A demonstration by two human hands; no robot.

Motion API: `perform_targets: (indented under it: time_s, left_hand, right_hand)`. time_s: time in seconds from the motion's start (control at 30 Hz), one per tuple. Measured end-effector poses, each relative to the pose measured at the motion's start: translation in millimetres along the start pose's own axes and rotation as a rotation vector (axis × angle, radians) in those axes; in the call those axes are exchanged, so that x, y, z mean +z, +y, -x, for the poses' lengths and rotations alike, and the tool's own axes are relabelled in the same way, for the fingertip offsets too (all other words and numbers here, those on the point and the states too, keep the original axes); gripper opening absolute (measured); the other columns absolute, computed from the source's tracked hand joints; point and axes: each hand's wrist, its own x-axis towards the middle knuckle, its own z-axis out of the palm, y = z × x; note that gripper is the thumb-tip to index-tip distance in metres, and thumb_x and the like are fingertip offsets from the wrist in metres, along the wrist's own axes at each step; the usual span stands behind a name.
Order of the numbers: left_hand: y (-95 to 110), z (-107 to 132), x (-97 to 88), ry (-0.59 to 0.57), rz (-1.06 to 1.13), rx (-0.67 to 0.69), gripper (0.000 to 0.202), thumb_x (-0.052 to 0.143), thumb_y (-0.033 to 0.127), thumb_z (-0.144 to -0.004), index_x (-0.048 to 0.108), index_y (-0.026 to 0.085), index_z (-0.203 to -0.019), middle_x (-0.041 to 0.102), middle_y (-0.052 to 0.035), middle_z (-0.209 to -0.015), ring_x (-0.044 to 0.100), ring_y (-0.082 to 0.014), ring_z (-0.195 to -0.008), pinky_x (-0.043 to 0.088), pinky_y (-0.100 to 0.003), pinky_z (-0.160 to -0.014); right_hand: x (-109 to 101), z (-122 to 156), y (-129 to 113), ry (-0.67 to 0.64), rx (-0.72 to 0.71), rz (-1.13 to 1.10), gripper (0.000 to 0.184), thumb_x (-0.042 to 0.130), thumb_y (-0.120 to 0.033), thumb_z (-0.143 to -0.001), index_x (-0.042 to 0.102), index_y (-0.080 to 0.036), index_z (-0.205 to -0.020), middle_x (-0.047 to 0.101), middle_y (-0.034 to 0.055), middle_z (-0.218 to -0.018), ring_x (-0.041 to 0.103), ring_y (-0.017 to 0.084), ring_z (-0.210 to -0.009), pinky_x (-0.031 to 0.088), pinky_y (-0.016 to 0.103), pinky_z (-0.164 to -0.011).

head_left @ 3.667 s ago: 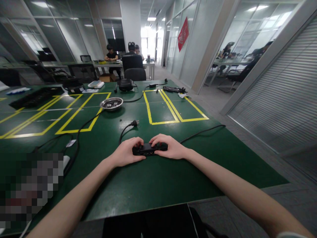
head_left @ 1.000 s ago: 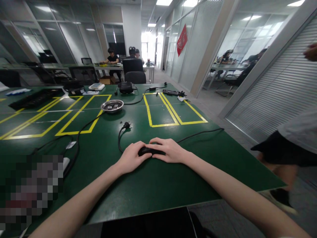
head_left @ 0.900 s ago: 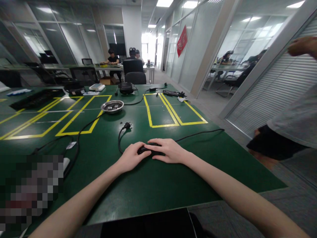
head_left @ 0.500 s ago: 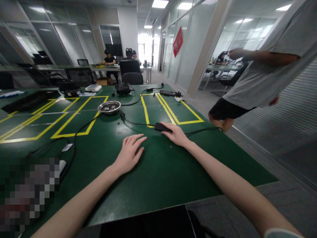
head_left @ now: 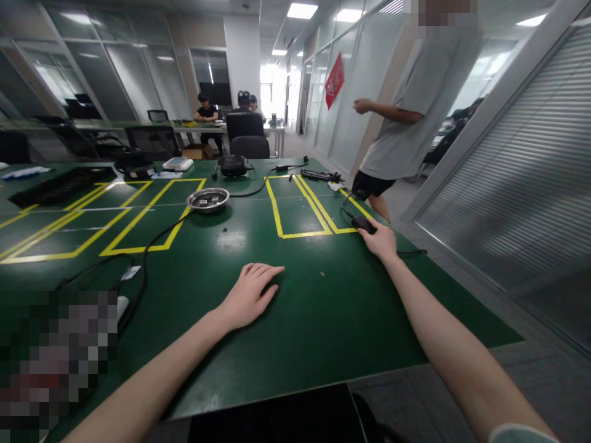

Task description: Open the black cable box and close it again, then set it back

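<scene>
My left hand (head_left: 252, 292) lies flat on the green table (head_left: 295, 320) with its fingers stretched out and nothing in it. My right hand (head_left: 382, 239) reaches far to the right and grips a small black power adapter (head_left: 364, 224) near the table's right edge, just outside a yellow taped rectangle (head_left: 305, 206). The adapter's black cable (head_left: 347, 203) loops behind it, and another stretch of cord runs off to the right of my hand.
A metal dish (head_left: 207, 199) sits at the centre left with a black cable (head_left: 148, 252) running toward me. A black device (head_left: 233, 164) and tools lie at the far end. A person in a grey shirt (head_left: 406, 123) stands by the table's right side. Other people sit behind.
My right hand slid the black adapter from in front of me out to the table's right edge. My left hand let go and rests flat. A person walked in along the right side.
</scene>
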Motion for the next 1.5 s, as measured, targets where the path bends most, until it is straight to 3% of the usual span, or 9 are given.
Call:
perform_targets:
  time_s: [0.13, 0.37, 0.43, 0.6, 0.93, 1.13, 1.3, 1.4, 1.5]
  left_hand:
    - [1.3, 0.5, 0.1, -0.023, 0.001, 0.002, 0.039, 0.053, 0.024, -0.102, 0.057, 0.024, -0.141, 0.07, -0.0099, -0.13, 0.06, -0.027, -0.123, 0.039, -0.052, -0.115]
    - [2.0, 0.7, 0.1, -0.04, -0.001, 0.014, 0.041, 0.056, 0.024, -0.101, 0.056, 0.024, -0.142, 0.07, -0.0093, -0.129, 0.061, -0.0268, -0.122, 0.039, -0.051, -0.114]
    - [2.2, 0.2, -0.5, -0.045, 0.0, 0.015, 0.041, 0.056, 0.024, -0.1, 0.056, 0.025, -0.142, 0.07, -0.0093, -0.129, 0.061, -0.0269, -0.121, 0.039, -0.052, -0.114]
    - [2.0, -0.8, -1.3, -0.046, -0.001, 0.007, 0.041, 0.058, 0.025, -0.1, 0.057, 0.024, -0.141, 0.07, -0.0098, -0.131, 0.06, -0.0271, -0.123, 0.038, -0.052, -0.115]
    - [2.1, -0.6, -3.1, -0.052, 0.0, 0.01, 0.041, 0.059, 0.025, -0.099, 0.059, 0.025, -0.139, 0.069, -0.0096, -0.133, 0.06, -0.0271, -0.124, 0.038, -0.052, -0.114]
    - [1.6, -1.3, -2.5, -0.053, -0.005, 0.011, 0.041, 0.058, 0.025, -0.099, 0.059, 0.026, -0.14, 0.069, -0.0096, -0.133, 0.06, -0.0272, -0.124, 0.038, -0.052, -0.115]
    - [2.6, -1.6, -3.1, -0.067, -0.006, 0.012, 0.045, 0.06, 0.025, -0.098, 0.057, 0.026, -0.143, 0.068, -0.0098, -0.136, 0.059, -0.0276, -0.126, 0.039, -0.051, -0.114]
    - [2.8, -1.4, -3.8, -0.07, -0.001, 0.014, 0.048, 0.059, 0.024, -0.098, 0.055, 0.027, -0.146, 0.067, -0.0094, -0.137, 0.059, -0.0276, -0.127, 0.04, -0.05, -0.114]
    - [3.3, -1.1, -4.4, -0.079, -0.001, 0.016, 0.052, 0.058, 0.024, -0.099, 0.051, 0.028, -0.15, 0.064, -0.0095, -0.141, 0.057, -0.028, -0.129, 0.04, -0.05, -0.115]
  right_hand:
    - [-0.3, 0.9, -2.9, -0.029, 0.023, -0.035, 0.056, 0.069, -0.038, -0.084, 0.071, -0.018, -0.136, 0.076, 0.0147, -0.125, 0.07, 0.036, -0.114, 0.056, 0.048, -0.097]
    - [-1.0, 6.4, -13.5, -0.193, -0.283, -0.223, 0.055, 0.069, -0.036, -0.083, 0.071, -0.02, -0.136, 0.078, 0.0094, -0.12, 0.073, 0.03, -0.107, 0.057, 0.045, -0.097]
    - [3.5, 6.0, -14.9, -0.195, -0.232, -0.153, 0.054, 0.07, -0.038, -0.083, 0.071, -0.023, -0.135, 0.079, 0.009, -0.118, 0.073, 0.031, -0.104, 0.058, 0.045, -0.093]
    - [12.7, 0.0, -6.0, -0.008, 0.004, 0.036, 0.053, 0.068, -0.042, -0.085, 0.071, -0.026, -0.135, 0.077, 0.0108, -0.122, 0.072, 0.033, -0.107, 0.057, 0.045, -0.092]
    - [5.4, -3.0, -3.0, -0.121, 0.017, 0.043, 0.055, 0.07, -0.046, -0.084, 0.071, -0.028, -0.135, 0.076, 0.0088, -0.124, 0.07, 0.034, -0.108, 0.057, 0.043, -0.089]
    - [6.1, -1.6, -6.9, 0.023, 0.09, 0.043, 0.053, 0.071, -0.041, -0.082, 0.072, -0.017, -0.13, 0.071, 0.0169, -0.125, 0.068, 0.035, -0.112, 0.056, 0.046, -0.094]
    - [7.0, -5.5, 4.8, 0.03, 0.095, -0.04, 0.053, 0.074, -0.034, -0.075, 0.075, -0.019, -0.125, 0.073, 0.0131, -0.119, 0.069, 0.032, -0.11, 0.055, 0.042, -0.096]
    - [4.2, -6.3, 7.9, 0.013, 0.119, -0.084, 0.052, 0.072, -0.035, -0.077, 0.074, -0.02, -0.126, 0.076, 0.0102, -0.114, 0.072, 0.028, -0.099, 0.055, 0.04, -0.092]
    - [0.8, -5.2, 5.9, -0.013, 0.179, -0.161, 0.053, 0.063, -0.043, -0.087, 0.071, -0.015, -0.132, 0.079, 0.0093, -0.092, 0.073, 0.025, -0.08, 0.056, 0.038, -0.084]
